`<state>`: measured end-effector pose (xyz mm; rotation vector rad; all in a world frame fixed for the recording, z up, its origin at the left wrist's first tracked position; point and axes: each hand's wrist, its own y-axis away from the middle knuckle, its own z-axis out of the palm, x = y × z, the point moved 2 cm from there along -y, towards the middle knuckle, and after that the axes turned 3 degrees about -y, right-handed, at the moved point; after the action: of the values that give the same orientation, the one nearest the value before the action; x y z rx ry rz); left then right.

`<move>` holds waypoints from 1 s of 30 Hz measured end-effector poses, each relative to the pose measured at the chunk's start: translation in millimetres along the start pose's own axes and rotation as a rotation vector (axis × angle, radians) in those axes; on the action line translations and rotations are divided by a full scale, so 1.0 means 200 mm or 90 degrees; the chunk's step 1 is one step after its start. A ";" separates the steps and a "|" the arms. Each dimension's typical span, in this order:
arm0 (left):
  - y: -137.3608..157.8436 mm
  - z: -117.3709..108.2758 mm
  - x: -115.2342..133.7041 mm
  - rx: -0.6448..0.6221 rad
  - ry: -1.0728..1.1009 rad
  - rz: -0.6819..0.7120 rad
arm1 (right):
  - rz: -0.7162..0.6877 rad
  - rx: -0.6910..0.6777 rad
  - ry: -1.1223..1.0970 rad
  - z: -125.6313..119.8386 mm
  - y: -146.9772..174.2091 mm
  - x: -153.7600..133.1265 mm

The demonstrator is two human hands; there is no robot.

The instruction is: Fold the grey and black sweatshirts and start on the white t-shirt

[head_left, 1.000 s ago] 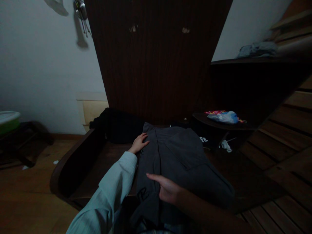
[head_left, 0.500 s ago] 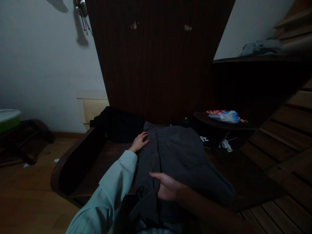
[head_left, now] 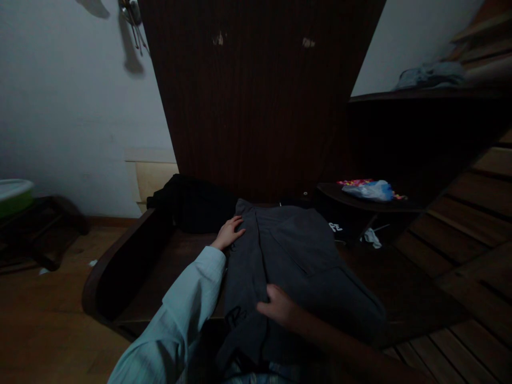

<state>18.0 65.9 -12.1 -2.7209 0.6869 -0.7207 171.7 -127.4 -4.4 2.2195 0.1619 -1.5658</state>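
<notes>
A dark grey garment [head_left: 298, 256], with black lettering near its lower left, lies spread on a dark wooden bench [head_left: 160, 272]. A long folded strip runs down its left side. My left hand [head_left: 229, 233], in a pale sleeve, rests with fingers outstretched on the garment's upper left edge. Lower down, my right hand [head_left: 278, 306] is closed on the fold's edge, pinching the cloth between thumb and fingers. Its fingertips are partly hidden.
Black cloth [head_left: 196, 202] lies at the bench's back left. A small shelf [head_left: 336, 193] at the right holds a plastic bag [head_left: 370, 191]. Behind rises a dark wooden panel [head_left: 256, 106]. A green and white basin [head_left: 16, 197] sits on a stool at far left.
My right hand has moved slightly up and to the right, its fingers closing tighter on the fold. The garment's lower left part lies flatter, showing more lettering. My left hand stays put.
</notes>
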 end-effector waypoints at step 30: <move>1.00 -0.32 0.40 -0.135 0.120 -0.027 | -0.127 -0.066 -0.315 -0.06 -0.02 0.10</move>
<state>-29.9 -152.7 6.3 -2.8913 0.7911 -0.9748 188.4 -121.5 -20.3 1.7173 0.3139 -2.1092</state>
